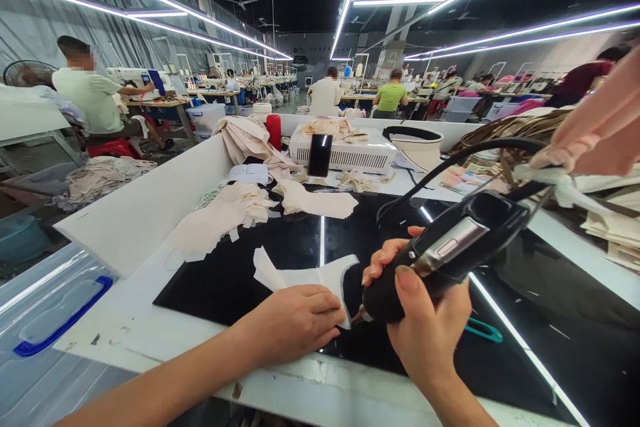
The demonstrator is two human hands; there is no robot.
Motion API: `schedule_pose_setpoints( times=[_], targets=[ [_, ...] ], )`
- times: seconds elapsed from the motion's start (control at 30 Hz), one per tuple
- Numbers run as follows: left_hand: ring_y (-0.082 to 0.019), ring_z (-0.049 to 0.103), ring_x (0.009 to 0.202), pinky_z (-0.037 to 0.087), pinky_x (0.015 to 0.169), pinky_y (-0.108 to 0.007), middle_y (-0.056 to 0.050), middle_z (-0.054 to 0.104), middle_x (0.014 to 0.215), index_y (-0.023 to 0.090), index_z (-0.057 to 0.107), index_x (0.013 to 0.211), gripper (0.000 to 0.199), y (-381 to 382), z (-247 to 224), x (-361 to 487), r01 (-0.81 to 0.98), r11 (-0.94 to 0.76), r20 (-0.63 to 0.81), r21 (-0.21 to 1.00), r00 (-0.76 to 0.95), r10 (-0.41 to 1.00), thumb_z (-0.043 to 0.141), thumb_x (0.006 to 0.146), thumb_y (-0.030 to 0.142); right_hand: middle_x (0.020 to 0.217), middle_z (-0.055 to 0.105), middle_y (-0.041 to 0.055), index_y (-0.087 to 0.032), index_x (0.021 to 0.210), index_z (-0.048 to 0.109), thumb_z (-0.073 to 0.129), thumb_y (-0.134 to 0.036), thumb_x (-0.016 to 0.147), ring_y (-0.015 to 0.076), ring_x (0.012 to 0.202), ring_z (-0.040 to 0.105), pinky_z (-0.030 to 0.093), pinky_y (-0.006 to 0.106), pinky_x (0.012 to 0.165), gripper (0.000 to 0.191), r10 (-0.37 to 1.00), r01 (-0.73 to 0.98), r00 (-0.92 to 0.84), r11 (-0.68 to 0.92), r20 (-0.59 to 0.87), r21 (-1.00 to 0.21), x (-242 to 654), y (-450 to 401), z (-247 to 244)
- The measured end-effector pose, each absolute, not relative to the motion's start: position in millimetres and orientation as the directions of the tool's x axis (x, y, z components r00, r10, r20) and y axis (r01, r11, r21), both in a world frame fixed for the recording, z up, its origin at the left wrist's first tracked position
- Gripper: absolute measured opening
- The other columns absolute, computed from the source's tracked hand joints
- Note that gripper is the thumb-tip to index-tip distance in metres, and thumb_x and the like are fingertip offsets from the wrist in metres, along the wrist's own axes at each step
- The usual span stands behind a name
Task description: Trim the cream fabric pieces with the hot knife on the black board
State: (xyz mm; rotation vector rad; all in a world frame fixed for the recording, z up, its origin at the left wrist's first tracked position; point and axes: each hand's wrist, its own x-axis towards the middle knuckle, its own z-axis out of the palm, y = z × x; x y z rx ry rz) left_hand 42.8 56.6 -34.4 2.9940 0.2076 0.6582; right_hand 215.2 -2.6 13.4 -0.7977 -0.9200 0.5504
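Your left hand [300,321] lies, fingers together, on the cream fabric [313,277] atop the black sheet [215,290], any pinch hidden; your right hand [427,320] wraps the black tool [450,247]; keep fabric flat, fingers off the tip [362,314].

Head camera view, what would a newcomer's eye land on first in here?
Probably the black handheld tool, large at right of centre in the person's right grip, its tip close to the edge of a pale fabric piece. Next, the left grip lies on that piece, above the glossy black board. Overhead, bright tube lights streak across the dark ceiling.
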Motion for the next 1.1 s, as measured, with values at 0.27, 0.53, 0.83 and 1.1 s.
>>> schedule_pose_setpoints(
  times=[0.27,0.53,0.83,1.1],
  targets=[
    [-0.019,0.068,0.107,0.056,0.104,-0.031,-0.009,0.070,0.109,0.013,0.065,0.118,0.022,55.4,-33.9,43.1,0.123,-0.985,0.423,0.118,0.892,0.162,0.048,0.110,0.023,0.088,0.064,-0.0031,-0.031,0.122,0.058,0.075,-0.031,0.091,0.0146,0.067,0.063,0.056,0.032,0.060,0.036,0.719,-0.090,0.492,0.603,0.491,-0.792,215.2,-3.0,13.1],
    [-0.020,0.069,0.107,0.056,0.104,-0.031,-0.009,0.070,0.108,0.012,0.065,0.117,0.019,56.3,-35.5,42.1,0.114,-0.986,0.434,0.120,0.887,0.155,0.051,0.108,0.021,0.086,0.064,-0.0033,-0.031,0.120,0.059,0.077,-0.034,0.088,0.0149,0.066,0.062,0.056,0.032,0.059,0.037,0.716,-0.106,0.516,0.598,0.470,-0.795,214.9,-1.8,14.2],
    [-0.020,0.069,0.107,0.057,0.103,-0.032,-0.009,0.071,0.109,0.013,0.065,0.118,0.020,55.9,-36.1,42.8,0.122,-0.982,0.432,0.142,0.885,0.172,0.050,0.109,0.022,0.087,0.063,-0.0027,-0.030,0.121,0.057,0.075,-0.034,0.090,0.0148,0.066,0.062,0.055,0.032,0.060,0.036,0.728,-0.094,0.491,0.591,0.479,-0.801,213.4,-2.1,11.9],
    [-0.020,0.069,0.108,0.058,0.101,-0.033,-0.010,0.071,0.116,0.013,0.066,0.121,0.022,55.1,-32.7,39.9,0.115,-0.980,0.470,0.162,0.864,0.179,0.050,0.109,0.021,0.087,0.063,-0.0025,-0.031,0.121,0.056,0.074,-0.031,0.091,0.0144,0.066,0.062,0.057,0.031,0.059,0.035,0.729,-0.064,0.478,0.584,0.489,-0.809,211.7,-4.0,13.0]
  ],
)
